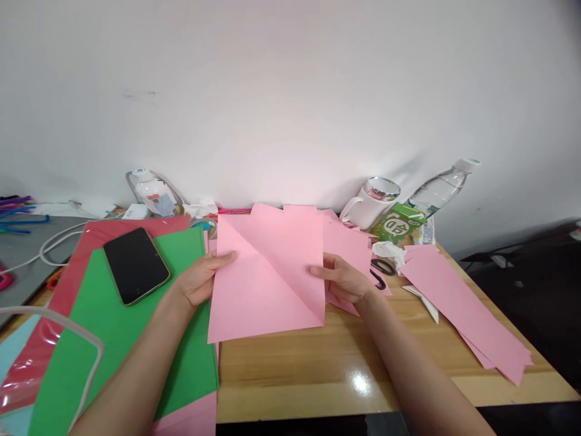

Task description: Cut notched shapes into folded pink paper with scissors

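Hands grip opposite edges of the pink paper sheet [267, 272], left hand [200, 280] at 9 o'clock, right hand [345, 280] at 3 o'clock, steadying its diagonal fold flat.

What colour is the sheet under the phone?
Green: the phone lies on a green sheet, seen in the head view, beside the left hand.

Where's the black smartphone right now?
In the head view, the black smartphone lies screen-up on the green paper sheet, left of the left hand and the folded pink paper sheet.
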Motion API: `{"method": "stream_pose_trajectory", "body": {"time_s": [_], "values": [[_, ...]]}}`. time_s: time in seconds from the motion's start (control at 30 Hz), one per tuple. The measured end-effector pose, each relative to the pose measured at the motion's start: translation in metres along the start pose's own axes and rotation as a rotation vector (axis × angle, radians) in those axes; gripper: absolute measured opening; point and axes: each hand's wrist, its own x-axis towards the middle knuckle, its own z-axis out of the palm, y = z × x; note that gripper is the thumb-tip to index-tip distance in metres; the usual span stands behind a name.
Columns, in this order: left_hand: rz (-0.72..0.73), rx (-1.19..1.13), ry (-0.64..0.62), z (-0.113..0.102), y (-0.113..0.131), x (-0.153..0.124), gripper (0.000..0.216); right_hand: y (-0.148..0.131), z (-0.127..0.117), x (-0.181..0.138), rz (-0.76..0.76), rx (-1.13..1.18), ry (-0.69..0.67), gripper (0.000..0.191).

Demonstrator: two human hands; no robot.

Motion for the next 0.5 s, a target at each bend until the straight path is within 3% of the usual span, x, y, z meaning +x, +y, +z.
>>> {"method": "stream_pose_trajectory", "body": {"time_s": [0.2, 0.5], "values": [[-0.033, 0.140, -0.103, -0.0004, -0.0051, -0.0053, 0.032, 0.0016, -0.0045, 0.0044, 0.035, 0.023, 0.015, 0.020], [0.044, 0.193, -0.080, -0.0048, -0.0027, -0.0057, 0.030, -0.0041, -0.0103, 0.0006, -0.023, 0.049, 0.016, 0.018]]}}
